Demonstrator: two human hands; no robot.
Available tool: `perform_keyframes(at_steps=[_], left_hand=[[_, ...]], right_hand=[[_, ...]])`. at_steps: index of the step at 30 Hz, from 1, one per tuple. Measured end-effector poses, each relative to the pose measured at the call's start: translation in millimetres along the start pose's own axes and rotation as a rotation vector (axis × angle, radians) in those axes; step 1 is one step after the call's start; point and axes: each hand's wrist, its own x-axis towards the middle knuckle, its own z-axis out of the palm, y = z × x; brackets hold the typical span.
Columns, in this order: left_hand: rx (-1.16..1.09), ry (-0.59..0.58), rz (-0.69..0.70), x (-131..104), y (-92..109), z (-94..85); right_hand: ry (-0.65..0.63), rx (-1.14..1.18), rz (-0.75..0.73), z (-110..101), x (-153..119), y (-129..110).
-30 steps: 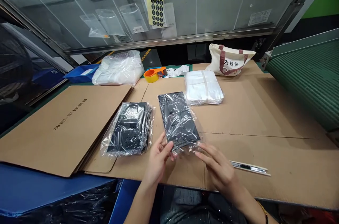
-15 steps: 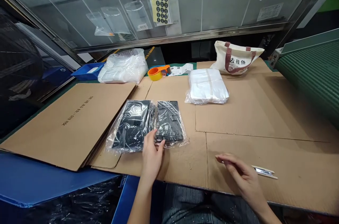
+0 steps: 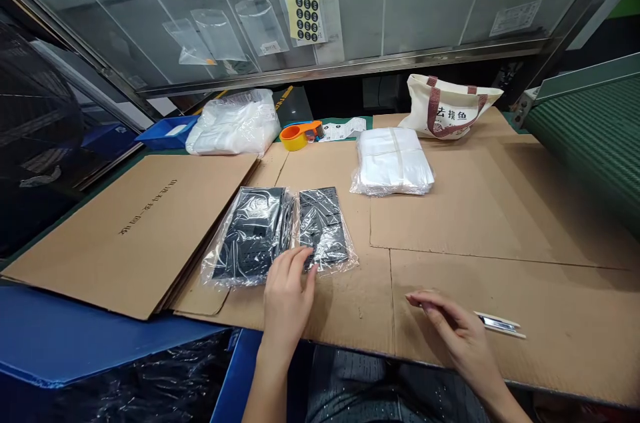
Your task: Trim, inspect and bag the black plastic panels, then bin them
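Observation:
My left hand (image 3: 289, 286) reaches over the near edge of a clear bag (image 3: 324, 226) with black flat parts inside. Its fingers are bent, with the thumb apart from them. Just left lies a larger clear bag (image 3: 253, 233) of black panels, close to the same hand. My right hand (image 3: 457, 333) rests on the cardboard at the right, fingers curled and thumb against them. A slim item (image 3: 500, 325) with two pale strips and a shiny metal middle shows behind this hand. What sits between the right fingertips is mostly hidden.
Flat cardboard sheets (image 3: 105, 236) are stacked at the left. A bundle of clear bags (image 3: 395, 161), a yellow and orange tape dispenser (image 3: 295, 136), a blue tray (image 3: 167, 134) and a cloth bag (image 3: 450, 109) stand at the back. A green conveyor belt (image 3: 595, 136) flanks the right.
My left hand has shifted up and slightly right, its fingers now further over the smaller bag's near edge. My right hand has stayed in place.

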Motion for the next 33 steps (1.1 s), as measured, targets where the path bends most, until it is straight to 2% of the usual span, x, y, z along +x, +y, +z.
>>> perform_keyframes(at_steps=[3, 6, 11, 14, 18, 26, 33], left_hand=[[0.074, -0.139, 0.083, -1.2, -4.5, 10.9], [0.132, -0.227, 0.062, -4.8, -9.2, 18.5], [0.183, -0.243, 0.028, -7.3, -10.3, 16.8], [0.219, -0.225, 0.034, -5.8, -7.5, 14.9], [0.236, -0.227, 0.053, -3.5, -3.7, 16.0], [0.329, -0.330, 0.136, -0.5, -8.9, 17.6], [0.380, -0.303, 0.060, -2.9, -11.2, 14.7]], right_hand=[[-0.001, -0.048, -0.035, -4.5, -0.5, 5.7], [-0.021, -0.222, -0.110, -23.3, 0.6, 19.6], [-0.068, -0.555, -0.243, -74.1, 0.2, 53.3], [-0.117, -0.669, -0.246, -89.8, -2.6, 65.7], [-0.147, -0.649, -0.186, -85.4, -1.1, 69.3], [-0.179, -0.587, -0.158, -69.8, 8.2, 69.8], [-0.144, -0.582, -0.167, -59.5, 10.7, 66.8]])
